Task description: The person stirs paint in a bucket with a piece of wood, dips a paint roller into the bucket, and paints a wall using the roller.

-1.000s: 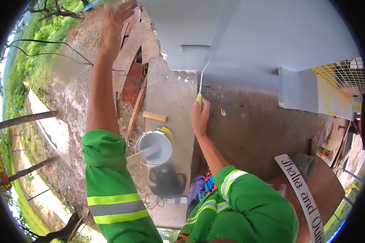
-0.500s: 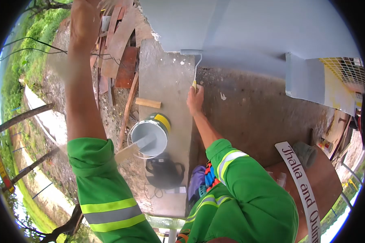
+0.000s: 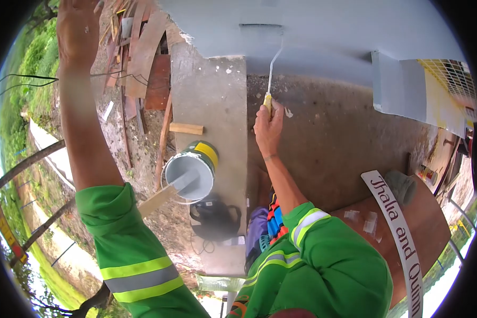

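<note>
My right hand (image 3: 269, 127) is closed around the yellow handle of a paint roller (image 3: 274, 69). The roller's head lies against the light grey wall (image 3: 328, 32), above its lower edge. My left hand (image 3: 79, 32) is raised at the upper left, and its fingers run mostly out of view; what they touch cannot be seen. Below, between my arms, a paint bucket (image 3: 209, 152) holds grey paint, with a paint-coated wooden board (image 3: 159, 200) standing slanted in it.
Near the bucket lie a short wood block (image 3: 186, 129) and a black bag (image 3: 214, 220). Scrap boards (image 3: 148, 63) are piled at the upper left. A grey ledge (image 3: 400, 90) juts out at right. A lettered white strip (image 3: 392, 228) crosses the lower right.
The roller has moved up the wall and slightly right, away from its lower edge. My right hand has gone right with it. My left hand has shifted left in view.
</note>
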Motion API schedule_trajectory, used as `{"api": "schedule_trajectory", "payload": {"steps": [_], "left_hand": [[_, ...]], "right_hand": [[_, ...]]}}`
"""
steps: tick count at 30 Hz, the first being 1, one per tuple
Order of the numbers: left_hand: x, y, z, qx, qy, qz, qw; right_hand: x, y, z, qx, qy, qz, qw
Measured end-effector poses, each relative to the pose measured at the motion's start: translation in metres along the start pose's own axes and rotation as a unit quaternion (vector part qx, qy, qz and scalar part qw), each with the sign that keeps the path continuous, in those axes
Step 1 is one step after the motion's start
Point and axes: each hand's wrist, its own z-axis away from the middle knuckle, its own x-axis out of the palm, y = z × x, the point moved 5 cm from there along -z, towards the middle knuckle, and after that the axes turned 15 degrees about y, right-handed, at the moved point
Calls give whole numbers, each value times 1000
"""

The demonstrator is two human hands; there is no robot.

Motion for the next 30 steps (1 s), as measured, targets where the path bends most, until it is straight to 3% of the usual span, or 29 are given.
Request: {"api": "schedule_trajectory", "payload": {"steps": [1, 4, 6, 8, 10, 11, 12, 14, 15, 16, 21, 27, 30], "left_hand": [[2, 0, 3, 21, 10, -15, 1000], [-6, -1, -5, -37, -19, 46, 998], [-45, -33, -50, -97, -100, 156, 978], [-44, -34, -48, -79, -116, 148, 979], [-7, 0, -3, 15, -68, 20, 997], [-23, -18, -25, -134, -88, 157, 974], [-54, -41, -62, -276, -105, 288, 911], [-54, -43, -66, -292, -83, 279, 911], [-23, -26, -31, -164, -41, 140, 976], [-4, -9, -8, -28, 5, -5, 1000], [5, 3, 7, 19, -33, -10, 999], [5, -5, 1, -65, 39, -32, 997], [5, -2, 3, -69, 26, -41, 996]], "right_hand": [[-2, 22, -6, -1, 6, 7, 1000], [1, 79, -30, 10, 19, 29, 999], [4, 103, -41, 40, 24, 43, 998], [8, 126, -53, 34, 33, 54, 997], [10, 134, -58, 58, 38, 53, 996], [11, 136, -59, 84, 39, 45, 995], [13, 136, -61, 108, 39, 37, 993], [14, 126, -59, 132, 34, 13, 991], [14, 120, -57, 142, 30, 0, 989], [12, 110, -54, 125, 25, -1, 992], [-5, 20, -9, 34, 4, -30, 999], [3, -97, 18, -44, -15, -90, 995], [10, -142, 20, -89, -34, -101, 990]]}}
